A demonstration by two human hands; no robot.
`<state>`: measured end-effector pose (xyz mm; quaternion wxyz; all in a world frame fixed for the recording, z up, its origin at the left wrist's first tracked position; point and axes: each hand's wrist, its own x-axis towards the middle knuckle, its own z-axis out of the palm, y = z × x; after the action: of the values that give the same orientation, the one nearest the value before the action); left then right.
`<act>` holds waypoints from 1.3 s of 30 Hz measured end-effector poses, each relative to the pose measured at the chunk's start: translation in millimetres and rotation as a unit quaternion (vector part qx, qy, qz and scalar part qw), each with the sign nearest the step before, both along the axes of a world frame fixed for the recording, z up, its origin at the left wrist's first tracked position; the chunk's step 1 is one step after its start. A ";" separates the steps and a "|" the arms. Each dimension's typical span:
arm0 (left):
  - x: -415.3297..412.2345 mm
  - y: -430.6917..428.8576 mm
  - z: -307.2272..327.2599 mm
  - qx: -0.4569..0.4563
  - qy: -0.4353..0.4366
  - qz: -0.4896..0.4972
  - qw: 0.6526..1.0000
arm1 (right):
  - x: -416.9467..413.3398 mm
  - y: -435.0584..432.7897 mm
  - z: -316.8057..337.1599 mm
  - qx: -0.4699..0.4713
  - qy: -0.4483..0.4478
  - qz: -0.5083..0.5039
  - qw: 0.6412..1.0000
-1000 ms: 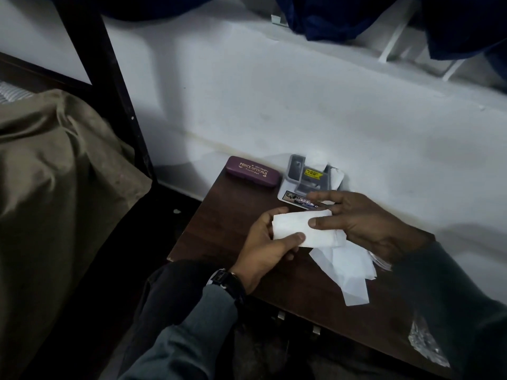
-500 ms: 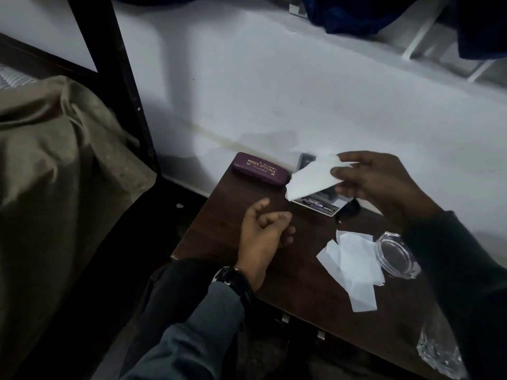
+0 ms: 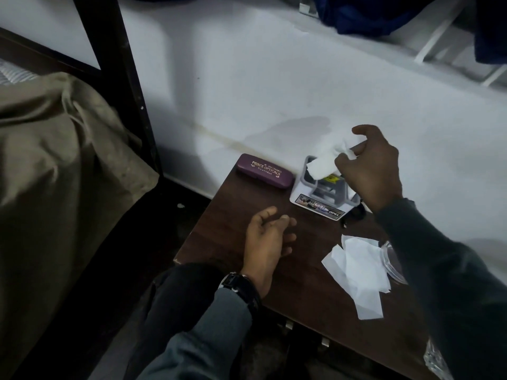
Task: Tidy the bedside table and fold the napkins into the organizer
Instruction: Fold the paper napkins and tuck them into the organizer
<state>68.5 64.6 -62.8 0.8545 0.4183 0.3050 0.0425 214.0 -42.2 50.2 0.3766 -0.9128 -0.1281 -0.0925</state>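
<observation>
My right hand (image 3: 374, 167) pinches a folded white napkin (image 3: 325, 161) and holds it over the top of the grey organizer (image 3: 326, 192) at the back of the dark wooden bedside table (image 3: 236, 209). The napkin's lower end hangs at the organizer's opening. Resting palm-up on the table near its front edge, my left hand (image 3: 267, 242) holds nothing, fingers loosely curled. Several loose white napkins (image 3: 356, 270) lie in a heap on the table to the right.
A purple glasses case (image 3: 264, 174) lies left of the organizer by the white wall. A clear glass dish (image 3: 393, 266) sits partly under my right sleeve. Crumpled clear plastic (image 3: 436, 357) lies at the front right corner. A bed with an olive cover (image 3: 55, 174) stands to the left.
My right hand carried the folded napkin from in front of me back and down onto the organizer. My left hand let go of it and settled on the table.
</observation>
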 end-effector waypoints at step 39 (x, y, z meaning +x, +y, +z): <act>1.1 -1.8 -1.8 0.011 0.017 -0.012 1.000 | 4.1 18.4 -22.1 -0.047 0.026 -0.021 0.998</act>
<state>69.6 62.8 -64.6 0.8453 0.4316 0.3136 0.0289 218.1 -23.7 28.1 0.3342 -0.9342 -0.1037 -0.0702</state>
